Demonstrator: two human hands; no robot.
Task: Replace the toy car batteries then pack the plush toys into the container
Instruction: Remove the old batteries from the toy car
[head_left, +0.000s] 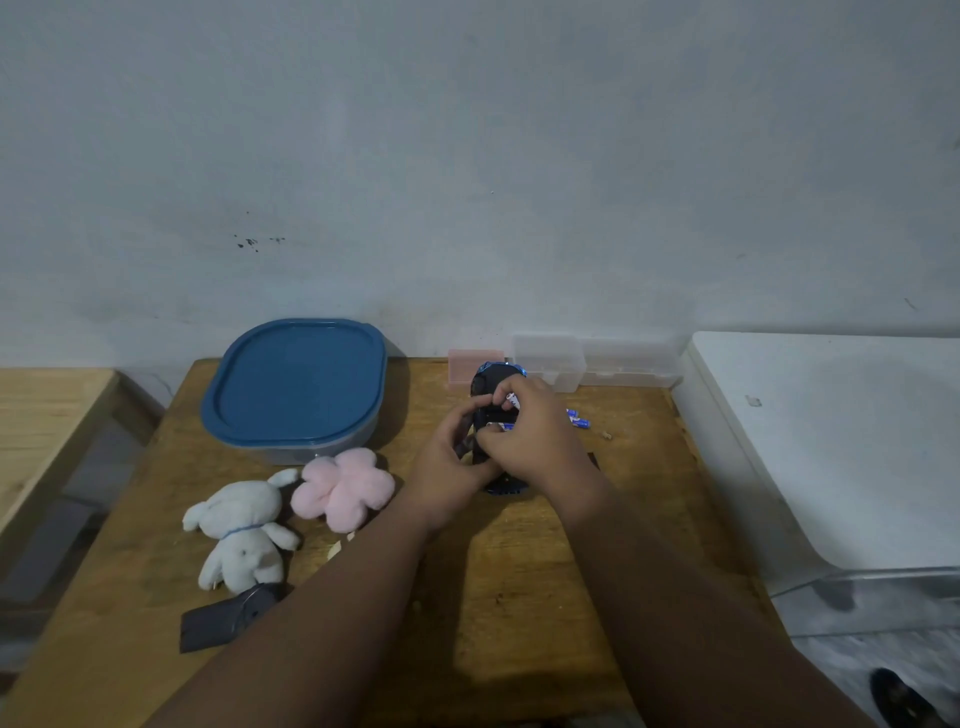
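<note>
The dark toy car lies upside down on the wooden table, near the middle back. My left hand grips its left side. My right hand covers the car's underside and pinches a blue-and-white battery over the compartment. Two loose blue batteries lie just right of my right hand. A white plush rabbit and a pink plush lie at the front left. The container with a blue lid stands closed behind them.
A clear plastic box and a small pink box stand at the table's back edge. A dark flat object lies near the front left. A white appliance is at the right, another wooden surface at the left.
</note>
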